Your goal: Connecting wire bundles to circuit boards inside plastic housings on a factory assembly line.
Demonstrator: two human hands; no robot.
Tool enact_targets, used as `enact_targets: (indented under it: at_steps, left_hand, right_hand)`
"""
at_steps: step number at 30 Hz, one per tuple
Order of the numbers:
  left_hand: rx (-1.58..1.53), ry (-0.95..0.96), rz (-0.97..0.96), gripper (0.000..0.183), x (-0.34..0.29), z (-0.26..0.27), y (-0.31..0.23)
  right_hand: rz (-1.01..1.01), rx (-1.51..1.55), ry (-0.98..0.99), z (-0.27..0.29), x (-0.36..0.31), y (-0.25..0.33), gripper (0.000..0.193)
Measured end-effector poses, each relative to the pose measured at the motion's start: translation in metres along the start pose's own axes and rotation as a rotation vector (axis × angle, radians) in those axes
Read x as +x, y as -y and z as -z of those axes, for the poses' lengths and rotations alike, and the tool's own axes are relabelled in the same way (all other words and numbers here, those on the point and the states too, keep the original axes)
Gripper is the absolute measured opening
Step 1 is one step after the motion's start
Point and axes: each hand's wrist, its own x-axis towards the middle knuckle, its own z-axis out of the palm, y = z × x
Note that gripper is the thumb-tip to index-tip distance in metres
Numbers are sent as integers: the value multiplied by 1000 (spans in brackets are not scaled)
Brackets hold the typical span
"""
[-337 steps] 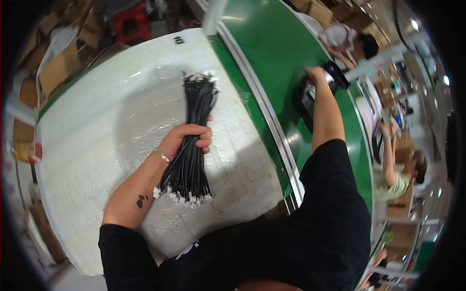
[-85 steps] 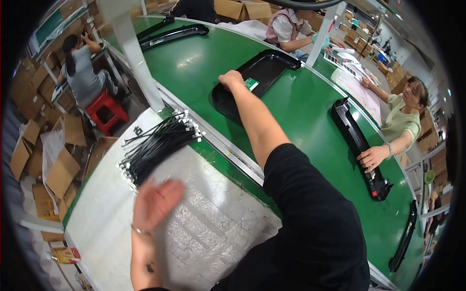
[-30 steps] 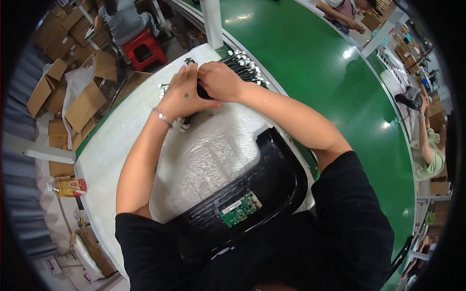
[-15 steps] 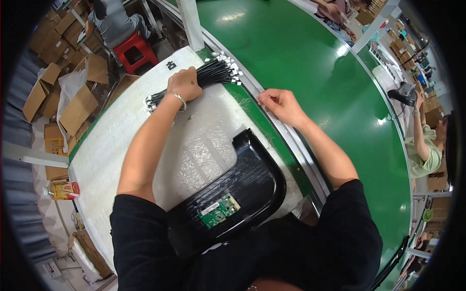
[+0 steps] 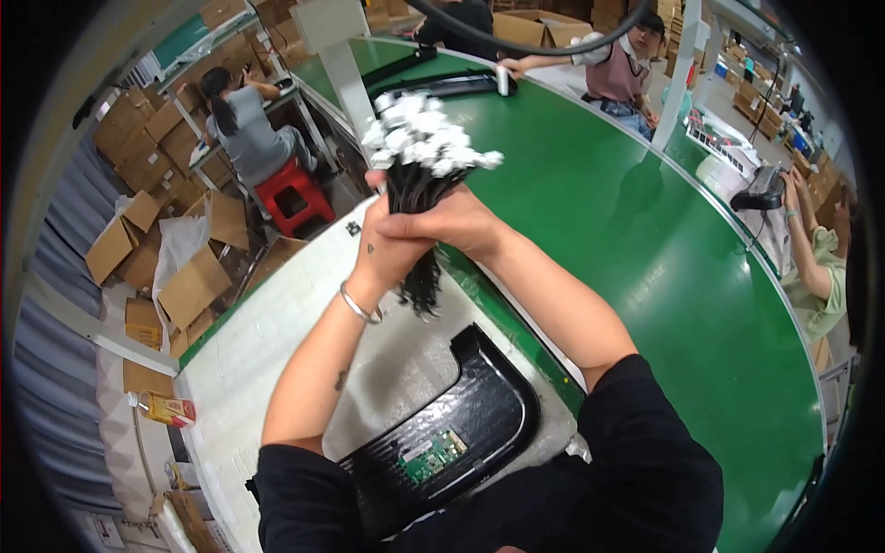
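Note:
A thick bundle of black cables with white connectors (image 5: 419,138) stands upright in front of me, raised above the bench. My left hand (image 5: 387,247) is wrapped round the cables from the left. From the other side my right hand (image 5: 466,221) closes round the same bundle, its thumb lying across the left hand. Dark cable ends hang out below the hands. Nearer to me a black curved plastic housing (image 5: 502,392) lies on the white bench surface (image 5: 235,392). On this housing rests a green circuit board (image 5: 431,456).
A green conveyor belt (image 5: 590,212) curves along my right, with black parts (image 5: 442,85) at its far end. A white post (image 5: 341,69) rises behind the bundle. Cardboard boxes (image 5: 194,286) and a red stool (image 5: 295,195) are at left. Co-workers sit around the belt.
The cable bundle has been lifted off the bench and turned upright, connectors up. My right hand has come across from the belt's edge and closed on it beside my left. The view has tilted up.

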Motion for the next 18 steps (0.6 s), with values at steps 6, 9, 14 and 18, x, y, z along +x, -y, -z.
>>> enact_targets:
  at_steps: [6,9,14,18]
  left_hand:
    - [-8,129,394,30,-30,22,21]
    - [178,121,522,71,-63,26,10]
    - [39,66,636,58,-99,56,24]
    - [148,-8,657,30,-128,89,41]
  right_hand:
    - [316,-429,-83,-17,22,-29,34]
    - [288,-1023,-217,-24,47,-21,31]
    - [219,-1466,161,-25,93,-97,38]
    - [-177,-1611,583,-36,79,-166,63]
